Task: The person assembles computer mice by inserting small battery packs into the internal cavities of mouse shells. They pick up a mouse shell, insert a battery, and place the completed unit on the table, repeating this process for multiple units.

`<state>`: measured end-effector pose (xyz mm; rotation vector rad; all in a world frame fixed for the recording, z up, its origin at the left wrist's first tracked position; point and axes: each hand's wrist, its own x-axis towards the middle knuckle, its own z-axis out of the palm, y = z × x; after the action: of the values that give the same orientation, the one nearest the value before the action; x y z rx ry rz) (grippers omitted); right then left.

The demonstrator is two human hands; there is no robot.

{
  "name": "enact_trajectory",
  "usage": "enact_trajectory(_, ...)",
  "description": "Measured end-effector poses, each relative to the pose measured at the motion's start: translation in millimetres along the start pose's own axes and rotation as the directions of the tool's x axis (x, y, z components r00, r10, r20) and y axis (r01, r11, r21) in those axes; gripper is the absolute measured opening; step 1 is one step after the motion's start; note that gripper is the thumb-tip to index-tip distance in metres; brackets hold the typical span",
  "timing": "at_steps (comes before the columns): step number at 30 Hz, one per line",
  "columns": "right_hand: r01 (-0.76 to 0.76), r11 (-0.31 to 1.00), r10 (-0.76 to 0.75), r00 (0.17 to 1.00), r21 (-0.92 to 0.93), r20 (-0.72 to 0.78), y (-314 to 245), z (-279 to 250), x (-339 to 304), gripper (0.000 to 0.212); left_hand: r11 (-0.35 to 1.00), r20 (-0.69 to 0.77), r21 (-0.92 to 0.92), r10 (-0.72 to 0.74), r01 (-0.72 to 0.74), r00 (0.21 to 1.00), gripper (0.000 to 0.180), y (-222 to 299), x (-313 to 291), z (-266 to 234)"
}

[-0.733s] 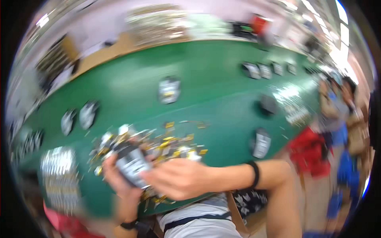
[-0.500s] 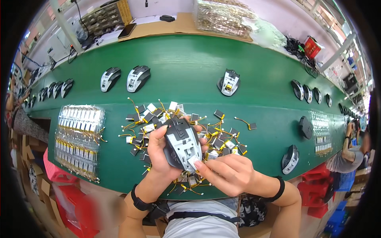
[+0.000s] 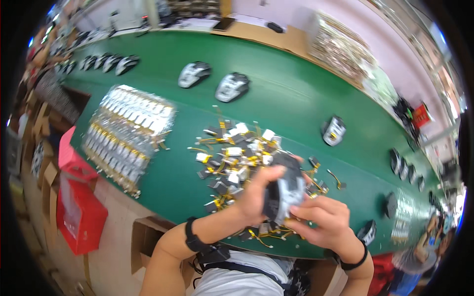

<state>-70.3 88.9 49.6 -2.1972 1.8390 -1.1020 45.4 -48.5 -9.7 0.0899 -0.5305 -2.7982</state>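
Note:
My left hand (image 3: 254, 197) is wrapped round a black and silver computer mouse (image 3: 290, 190), its opened silver underside facing up. At the mouse's lower end, my right hand (image 3: 326, 217) has thumb and fingers pinched together on a small battery, mostly hidden by the fingers; a bit of yellow shows there, blurred by motion. Beneath and around the hands lies a loose pile of small silver and black batteries (image 3: 234, 152) with yellow tape and thin wires.
Clear plastic trays of batteries (image 3: 133, 111) lie at left on the green table (image 3: 276, 106). More mice (image 3: 232, 88) stand in a line along the far half. A red bin (image 3: 81, 217) and cardboard boxes (image 3: 143, 237) are below the left edge. Another person's arm (image 3: 422, 246) is at far right.
The view has swung left and tilted, so the table's things appear shifted right. Both hands stay on the mouse, which is now tipped more steeply.

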Motion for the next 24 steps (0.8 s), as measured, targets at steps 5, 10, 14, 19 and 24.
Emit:
enact_trajectory(5,-0.267,0.96,0.266,0.964,0.078,0.023,-11,-1,-2,0.033,0.975,0.022,0.222,0.024,-0.028,0.999,0.059,-2,-5,-1)
enact_trajectory(10,-0.125,0.98,0.109,0.988,-0.154,-0.109,-9,14,-12,0.031,0.991,0.004,0.133,0.001,-0.001,1.0,0.052,-10,-1,-5)
enact_trajectory(14,0.005,0.966,-0.021,0.998,-0.258,-0.058,-17,15,-7,0.029,0.999,-0.043,0.051,0.009,-0.007,0.999,0.049,-8,1,-8)
enact_trajectory(19,0.2,0.892,-0.182,0.98,-0.405,0.083,-20,0,-10,0.026,0.992,-0.057,-0.104,-0.079,0.073,0.995,0.047,-7,1,-9)
enact_trajectory(24,0.336,0.868,-0.276,0.939,-0.366,0.206,-12,-9,1,0.028,0.996,-0.089,-0.073,-0.053,0.046,0.995,0.046,-6,0,-13)
